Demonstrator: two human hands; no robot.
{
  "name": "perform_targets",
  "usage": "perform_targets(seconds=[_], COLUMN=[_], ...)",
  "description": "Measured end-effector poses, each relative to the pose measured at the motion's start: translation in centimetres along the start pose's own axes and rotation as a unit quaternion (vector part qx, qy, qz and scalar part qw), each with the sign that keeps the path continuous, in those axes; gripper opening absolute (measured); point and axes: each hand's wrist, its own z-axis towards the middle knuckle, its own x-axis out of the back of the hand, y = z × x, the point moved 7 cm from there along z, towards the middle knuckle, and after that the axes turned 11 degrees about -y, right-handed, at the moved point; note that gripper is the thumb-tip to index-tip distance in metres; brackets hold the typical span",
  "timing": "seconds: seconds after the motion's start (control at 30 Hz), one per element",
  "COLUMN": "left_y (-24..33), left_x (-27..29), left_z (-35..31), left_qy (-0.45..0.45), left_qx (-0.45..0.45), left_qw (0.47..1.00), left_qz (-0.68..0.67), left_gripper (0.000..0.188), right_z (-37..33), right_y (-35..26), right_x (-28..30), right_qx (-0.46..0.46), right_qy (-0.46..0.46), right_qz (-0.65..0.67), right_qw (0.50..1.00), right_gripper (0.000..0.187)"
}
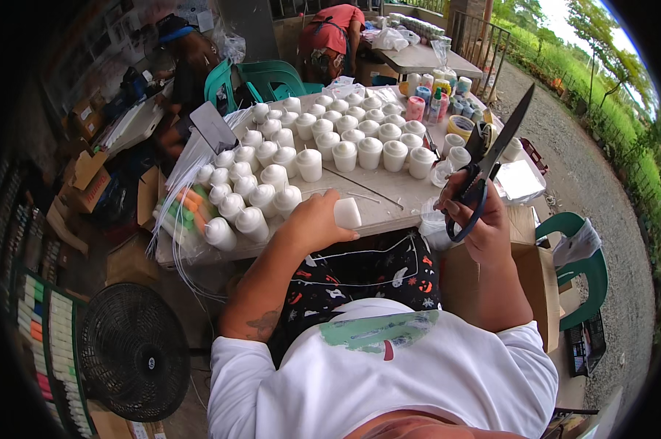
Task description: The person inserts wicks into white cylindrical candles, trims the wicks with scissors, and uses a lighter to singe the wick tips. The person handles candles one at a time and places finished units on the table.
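Note:
My left hand (312,221) is closed around a small white candle (347,213) lying on its side at the table's near edge. In my right hand (480,223) is a pair of large dark scissors (508,130), held up by the handles with the blades pointing up and away. Rows of white votive candles (346,156), many with wicks sticking up, stand on the table (389,208) beyond my left hand. A thin dark rod (363,188) lies on the tabletop between the candles and my hands.
A tablet-like dark panel (213,126) leans at the table's left, beside long white wicks (171,192) hanging over the edge. Coloured candles (415,108) and tape rolls (460,126) crowd the right. A black fan (134,351) stands lower left. Two people work farther back.

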Motion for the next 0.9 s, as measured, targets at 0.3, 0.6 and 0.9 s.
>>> perform_targets(seconds=[0.3, 0.6, 0.9], left_y=[1.0, -1.7, -5.2], left_x=[-0.8, 1.4, -1.5], left_z=[10.1, 9.1, 4.0], left_qy=[-0.308, -0.108, -0.022], left_qx=[0.086, -0.040, -0.014], left_qw=[0.913, 0.993, 0.937], left_qz=[0.253, 0.004, -0.348], left_gripper=[0.074, 0.066, 0.022], right_z=[-7.1, -9.6, -5.9], right_y=[15.4, 19.3, 21.2], right_x=[0.3, -2.7, -5.5], right_qx=[-0.324, -0.323, -0.370], right_qy=[-0.037, -0.180, -0.201], right_qz=[0.068, 0.223, 0.276], right_qw=[0.943, 0.902, 0.864], right_gripper=[0.030, 0.065, 0.062])
